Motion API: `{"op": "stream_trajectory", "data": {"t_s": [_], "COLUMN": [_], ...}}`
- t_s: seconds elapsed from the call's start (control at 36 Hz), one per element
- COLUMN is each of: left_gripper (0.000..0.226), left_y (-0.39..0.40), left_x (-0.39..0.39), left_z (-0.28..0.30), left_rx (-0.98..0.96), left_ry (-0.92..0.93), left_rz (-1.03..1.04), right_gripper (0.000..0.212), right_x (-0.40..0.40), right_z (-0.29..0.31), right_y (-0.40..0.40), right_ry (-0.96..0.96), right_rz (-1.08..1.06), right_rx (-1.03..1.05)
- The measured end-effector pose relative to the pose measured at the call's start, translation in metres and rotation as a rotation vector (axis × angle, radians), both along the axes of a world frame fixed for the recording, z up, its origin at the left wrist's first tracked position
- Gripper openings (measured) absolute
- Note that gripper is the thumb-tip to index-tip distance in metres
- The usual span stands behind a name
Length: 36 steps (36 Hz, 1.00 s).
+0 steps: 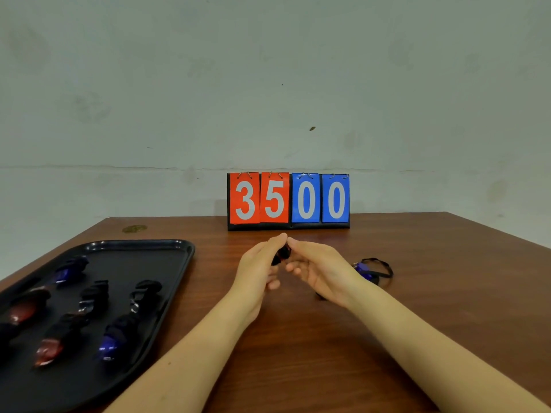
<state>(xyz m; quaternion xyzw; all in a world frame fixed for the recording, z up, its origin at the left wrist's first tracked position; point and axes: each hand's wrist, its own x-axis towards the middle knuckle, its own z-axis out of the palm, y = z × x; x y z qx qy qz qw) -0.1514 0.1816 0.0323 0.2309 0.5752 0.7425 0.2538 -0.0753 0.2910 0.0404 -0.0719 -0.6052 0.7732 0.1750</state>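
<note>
My left hand (258,268) and my right hand (319,269) meet above the middle of the brown table (417,308). Between their fingertips they pinch a small dark item with a red part and a black cord (281,254); most of it is hidden by the fingers. A blue whistle-like item with a loose black cord (371,269) lies on the table just right of my right wrist. On the left a black tray (167,272) holds several red and blue items of the same kind, each with its black cord wound up.
A flip scoreboard (288,201) stands at the table's far edge against the wall, showing red 35 and blue 00. A small gold mark (134,228) sits on the table behind the tray.
</note>
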Motion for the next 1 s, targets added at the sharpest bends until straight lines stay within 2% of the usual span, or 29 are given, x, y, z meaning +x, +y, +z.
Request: {"op": "stream_trajectory", "data": {"t_s": [0.17,0.33,0.44,0.53,0.67,0.89,1.0], "left_gripper": [0.032,0.021,0.017,0.017,0.02,0.017,0.022], "left_y": [0.0008,-0.0001,-0.0004,0.0007,-0.0005,-0.0036,-0.0044], "left_x": [-0.0045,-0.0036,-0.0033,-0.0045,-0.0061,-0.0024,-0.0018], "left_z": [-0.0014,-0.0014,-0.001,-0.0014,-0.0028,0.0019,0.0007], "left_rx": [-0.057,-0.046,-0.05,-0.086,-0.105,-0.104,-0.136], "left_ry": [-0.012,0.012,0.041,0.145,0.238,0.178,0.25], "left_rz": [0.051,0.048,0.066,0.09,0.098,0.079,0.126], "right_gripper": [0.02,0.012,0.013,0.012,0.013,0.015,0.016], "right_x": [0.0016,0.0006,0.0004,0.0,0.0004,0.0011,0.0024], "right_z": [0.0002,0.0009,-0.0003,-0.0014,-0.0015,-0.0006,0.0018], "right_y": [-0.0034,-0.0054,-0.0044,-0.0029,-0.0037,-0.0053,-0.004], "right_ry": [0.023,-0.001,-0.003,-0.02,-0.021,-0.012,-0.06], "right_rz": [-0.092,-0.236,-0.272,-0.294,-0.279,-0.17,-0.082], "right_rx": [0.206,0.53,0.665,0.727,0.718,0.484,0.403]}}
